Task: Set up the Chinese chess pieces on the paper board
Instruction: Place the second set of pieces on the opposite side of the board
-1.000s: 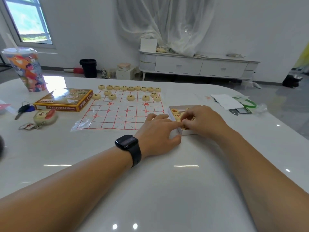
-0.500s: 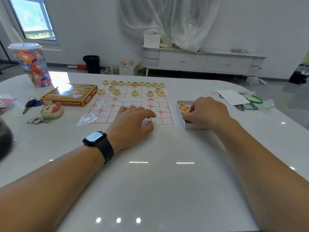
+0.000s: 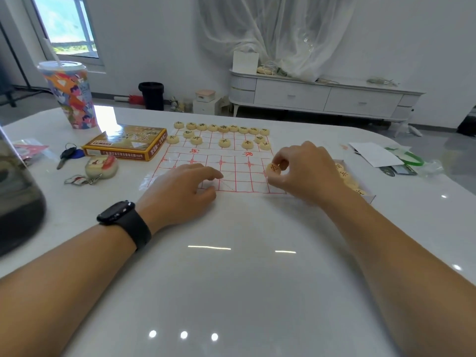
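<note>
The room is brightly and evenly lit by daylight from the window (image 3: 69,27). Ceiling lamps are mirrored as streaks and dots on the glossy table (image 3: 231,279) nearest the camera. Shadows are faint. Wide-angle bending is seen at the edges; a dark blurred object (image 3: 18,202) left of the table's centre is out of focus.

Chess pieces (image 3: 223,128) on paper board's (image 3: 226,171) far rows, game box (image 3: 126,145) left.

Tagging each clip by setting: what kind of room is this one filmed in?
Most likely a home living or dining room. A low white sideboard stands against the far wall under sheer curtains, and the white table carries personal clutter: keys and a colourful drink cup.
</note>
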Demonstrator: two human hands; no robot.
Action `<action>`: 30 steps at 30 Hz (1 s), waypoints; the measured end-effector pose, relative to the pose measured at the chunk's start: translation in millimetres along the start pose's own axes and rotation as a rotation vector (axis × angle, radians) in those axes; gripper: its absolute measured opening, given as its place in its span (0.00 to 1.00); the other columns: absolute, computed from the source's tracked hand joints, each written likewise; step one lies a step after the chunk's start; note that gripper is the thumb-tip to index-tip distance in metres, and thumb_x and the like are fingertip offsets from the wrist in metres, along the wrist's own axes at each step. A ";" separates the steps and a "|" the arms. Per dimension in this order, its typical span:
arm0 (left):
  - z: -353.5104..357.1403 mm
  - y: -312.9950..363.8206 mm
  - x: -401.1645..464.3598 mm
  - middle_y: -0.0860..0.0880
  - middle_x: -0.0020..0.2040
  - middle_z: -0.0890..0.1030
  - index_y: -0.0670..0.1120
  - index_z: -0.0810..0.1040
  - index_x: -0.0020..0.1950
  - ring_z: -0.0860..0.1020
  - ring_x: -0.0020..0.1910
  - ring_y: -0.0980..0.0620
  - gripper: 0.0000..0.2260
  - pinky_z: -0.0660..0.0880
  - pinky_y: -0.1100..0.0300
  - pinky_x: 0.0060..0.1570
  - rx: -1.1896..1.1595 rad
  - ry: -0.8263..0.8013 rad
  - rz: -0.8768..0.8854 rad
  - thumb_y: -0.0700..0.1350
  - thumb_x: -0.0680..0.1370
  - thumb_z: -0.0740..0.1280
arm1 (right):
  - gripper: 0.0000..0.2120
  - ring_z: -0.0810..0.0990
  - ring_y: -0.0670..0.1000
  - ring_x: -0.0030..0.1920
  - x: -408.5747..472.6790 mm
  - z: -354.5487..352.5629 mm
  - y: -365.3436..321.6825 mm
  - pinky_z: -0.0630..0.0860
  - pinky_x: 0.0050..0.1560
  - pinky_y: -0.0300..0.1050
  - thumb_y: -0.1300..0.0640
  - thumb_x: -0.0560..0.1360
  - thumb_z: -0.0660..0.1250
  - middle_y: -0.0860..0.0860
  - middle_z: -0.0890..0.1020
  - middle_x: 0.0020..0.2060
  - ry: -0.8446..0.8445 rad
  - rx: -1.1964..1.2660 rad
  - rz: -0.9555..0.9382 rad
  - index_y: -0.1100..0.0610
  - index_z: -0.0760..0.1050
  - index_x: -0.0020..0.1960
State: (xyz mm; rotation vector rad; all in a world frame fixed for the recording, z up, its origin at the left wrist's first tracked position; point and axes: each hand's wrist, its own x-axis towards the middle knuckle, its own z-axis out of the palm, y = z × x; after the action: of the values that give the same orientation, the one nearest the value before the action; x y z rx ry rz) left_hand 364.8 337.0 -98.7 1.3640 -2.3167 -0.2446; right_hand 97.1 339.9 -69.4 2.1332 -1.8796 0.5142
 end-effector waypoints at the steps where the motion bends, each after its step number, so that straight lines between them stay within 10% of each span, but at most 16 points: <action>1: 0.5 -1.7 -0.4 0.58 0.66 0.77 0.59 0.75 0.69 0.73 0.63 0.58 0.16 0.71 0.56 0.64 -0.034 -0.005 -0.001 0.52 0.82 0.62 | 0.16 0.74 0.49 0.49 -4.5 0.4 6.9 0.71 0.52 0.48 0.38 0.75 0.67 0.43 0.83 0.46 -0.044 -0.008 -0.030 0.47 0.81 0.54; 12: 14.7 25.9 -7.4 0.62 0.60 0.79 0.58 0.78 0.65 0.73 0.60 0.61 0.13 0.70 0.60 0.62 -0.107 0.014 0.144 0.49 0.82 0.62 | 0.13 0.71 0.52 0.63 -15.8 -9.5 21.5 0.66 0.59 0.51 0.38 0.73 0.68 0.44 0.78 0.61 -0.271 0.020 0.008 0.40 0.82 0.55; 24: 32.8 95.4 26.9 0.60 0.51 0.80 0.55 0.79 0.61 0.77 0.49 0.58 0.11 0.78 0.58 0.46 -0.129 0.163 0.191 0.55 0.80 0.65 | 0.09 0.77 0.50 0.49 -26.3 -24.1 96.2 0.75 0.49 0.48 0.51 0.78 0.66 0.44 0.80 0.46 0.000 0.127 0.200 0.47 0.82 0.56; 30: 56.2 153.5 88.6 0.56 0.48 0.80 0.55 0.80 0.55 0.77 0.45 0.56 0.09 0.78 0.59 0.44 -0.050 0.075 0.121 0.56 0.79 0.66 | 0.10 0.78 0.46 0.49 -27.8 -18.8 119.2 0.70 0.46 0.44 0.43 0.75 0.69 0.39 0.81 0.47 -0.184 0.127 0.235 0.41 0.80 0.55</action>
State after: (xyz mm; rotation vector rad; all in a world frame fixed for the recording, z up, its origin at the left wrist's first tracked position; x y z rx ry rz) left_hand 181.5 333.1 -67.9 1.1844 -2.3049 -0.2082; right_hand -25.6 356.5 -69.3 2.1125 -2.2742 0.5115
